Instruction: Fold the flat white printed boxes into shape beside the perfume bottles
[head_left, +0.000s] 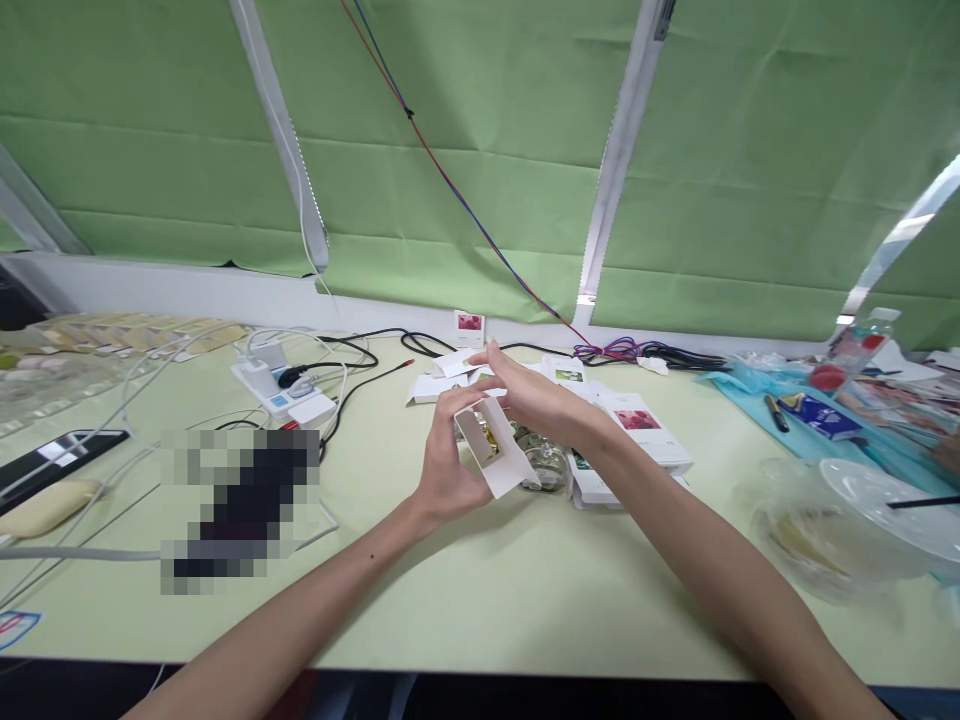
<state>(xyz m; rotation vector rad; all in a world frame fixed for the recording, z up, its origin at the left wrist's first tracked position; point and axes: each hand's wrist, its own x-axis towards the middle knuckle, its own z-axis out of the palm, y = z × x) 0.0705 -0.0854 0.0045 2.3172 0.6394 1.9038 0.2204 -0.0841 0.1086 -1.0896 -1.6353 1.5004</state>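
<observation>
My left hand (450,465) is wrapped round a small white box (504,462), tilted, with its open end and a raised flap toward me. Something gold-coloured shows inside it. My right hand (529,395) reaches over the far end of the box, fingers stretched out and pointing left, near the left fingertips. Whether it touches the box is hard to tell. Just right of the box, partly under my right wrist, lies a clear-wrapped item (546,465). Flat white boxes with pictures (649,430) lie beyond my hands and to the right.
At the left are a power strip (274,392), cables, a dark phone-like device (67,462) and a pixelated dark patch. On the right stand a plastic cup with a straw (862,520), a blue packet (821,415), a marker (777,413) and a bottle (862,340).
</observation>
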